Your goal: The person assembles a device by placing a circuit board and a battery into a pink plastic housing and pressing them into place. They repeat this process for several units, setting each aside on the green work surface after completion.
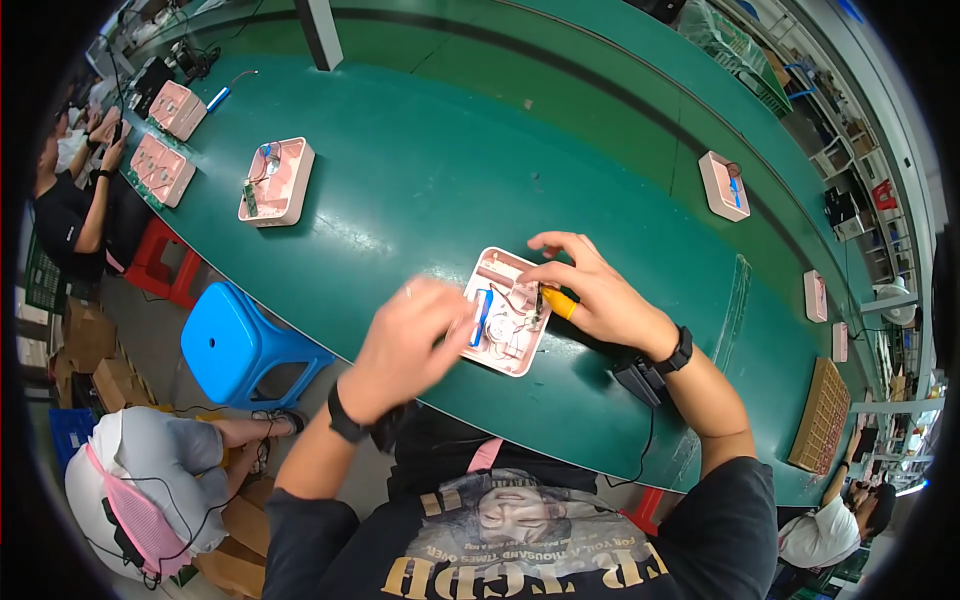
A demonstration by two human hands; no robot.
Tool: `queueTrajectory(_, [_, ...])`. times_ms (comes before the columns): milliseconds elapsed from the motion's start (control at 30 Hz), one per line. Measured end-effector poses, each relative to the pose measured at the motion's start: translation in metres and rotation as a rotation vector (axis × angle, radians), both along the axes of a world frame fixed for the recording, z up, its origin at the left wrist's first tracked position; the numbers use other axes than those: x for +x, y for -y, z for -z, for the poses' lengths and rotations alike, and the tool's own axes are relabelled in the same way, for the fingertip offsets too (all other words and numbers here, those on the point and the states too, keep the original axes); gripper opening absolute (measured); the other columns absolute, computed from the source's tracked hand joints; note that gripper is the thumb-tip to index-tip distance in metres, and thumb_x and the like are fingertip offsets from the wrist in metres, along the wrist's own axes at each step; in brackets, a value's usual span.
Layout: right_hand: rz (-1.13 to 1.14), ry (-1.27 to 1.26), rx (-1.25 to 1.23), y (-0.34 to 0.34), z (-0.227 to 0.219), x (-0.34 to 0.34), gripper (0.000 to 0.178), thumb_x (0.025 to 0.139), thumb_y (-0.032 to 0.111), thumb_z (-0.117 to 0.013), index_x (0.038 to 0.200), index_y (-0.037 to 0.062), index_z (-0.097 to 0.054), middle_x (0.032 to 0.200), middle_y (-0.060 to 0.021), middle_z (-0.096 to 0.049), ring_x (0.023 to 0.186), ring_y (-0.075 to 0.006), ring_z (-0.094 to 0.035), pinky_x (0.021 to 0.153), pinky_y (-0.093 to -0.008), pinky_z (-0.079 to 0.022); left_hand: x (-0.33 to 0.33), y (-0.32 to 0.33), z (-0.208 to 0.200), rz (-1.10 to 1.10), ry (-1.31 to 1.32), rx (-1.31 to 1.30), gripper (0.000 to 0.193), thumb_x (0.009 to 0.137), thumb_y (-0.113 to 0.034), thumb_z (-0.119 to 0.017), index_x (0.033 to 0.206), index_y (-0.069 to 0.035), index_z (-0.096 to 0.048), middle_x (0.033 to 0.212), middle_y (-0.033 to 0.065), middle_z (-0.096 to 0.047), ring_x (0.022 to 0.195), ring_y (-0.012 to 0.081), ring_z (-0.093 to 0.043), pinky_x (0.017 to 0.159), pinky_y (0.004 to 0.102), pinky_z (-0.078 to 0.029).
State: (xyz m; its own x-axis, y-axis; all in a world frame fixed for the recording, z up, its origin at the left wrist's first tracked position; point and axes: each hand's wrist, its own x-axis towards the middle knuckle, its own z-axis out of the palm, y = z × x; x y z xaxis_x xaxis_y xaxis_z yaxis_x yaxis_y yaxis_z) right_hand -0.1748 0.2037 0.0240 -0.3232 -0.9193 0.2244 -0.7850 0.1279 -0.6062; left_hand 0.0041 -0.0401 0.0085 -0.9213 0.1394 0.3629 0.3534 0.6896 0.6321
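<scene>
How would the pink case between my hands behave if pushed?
The pink case would probably slide rather than tip, being low and flat on a shiny table. Its walls stand straight, suggesting stiffness. The blue cylinder inside, if loose, might roll.

Pink housing point(500, 268): open, on green bench point(420, 180); blue cylinder point(482, 318), wires point(500, 297) inside
Left hand point(415, 335): blurred, at housing's left edge
Right hand point(598, 300): over right rim, yellow piece point(559, 302) at fingers point(550, 272)
Blue stool point(225, 335): left, beside bench
</scene>
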Motion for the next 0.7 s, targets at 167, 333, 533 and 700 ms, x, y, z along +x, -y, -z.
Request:
queueTrajectory(167, [0.198,-0.149,-0.136,-0.016,0.015,0.029,0.035,0.088,0.006,-0.081,0.122,0.0113,-0.074,0.121,-0.0098,-0.065,0.106,-0.0288,-0.063,0.093,-0.0398,-0.054,-0.054,0.006,0.003,0.058,0.019,-0.054,0.024,0.094,-0.014,-0.076,0.116,-0.007,-0.075,0.139,0.0175,-0.062,0.128,0.0394,-0.060,0.102,0.0469,-0.055])
queueTrajectory(333, [0.115,-0.361,0.057,-0.024,0.002,0.055,0.041,0.085,0.009,-0.084,0.124,0.0124,-0.074,0.107,-0.0074,-0.065,0.094,-0.0269,-0.064,0.082,-0.0393,-0.052,-0.058,0.005,0.005,0.075,0.014,-0.167,0.016,0.093,-0.014,-0.078,0.109,-0.009,-0.077,0.146,0.0181,-0.060,0.133,0.0415,-0.057,0.105,0.0478,-0.053])
queueTrajectory(533, [0.128,-0.489,0.121,-0.017,0.001,0.060,0.043,0.083,0.010,-0.084,0.124,0.0104,-0.074,0.108,-0.0083,-0.067,0.094,-0.0269,-0.065,0.080,-0.0400,-0.053,-0.060,0.006,0.006,0.077,0.035,-0.095,0.015,0.094,-0.016,-0.079,0.101,-0.005,-0.074,0.143,0.0186,-0.062,0.134,0.0401,-0.057,0.105,0.0473,-0.053])
queueTrajectory(700, [0.151,-0.491,-0.010,-0.007,0.006,0.056,0.039,0.083,0.009,-0.080,0.121,0.0057,-0.074,0.114,-0.0104,-0.069,0.097,-0.0269,-0.067,0.083,-0.0397,-0.054,-0.053,0.003,0.001,0.132,0.074,0.122,0.014,0.095,-0.014,-0.077,0.098,-0.001,-0.073,0.125,0.0163,-0.072,0.128,0.0370,-0.062,0.105,0.0464,-0.052])
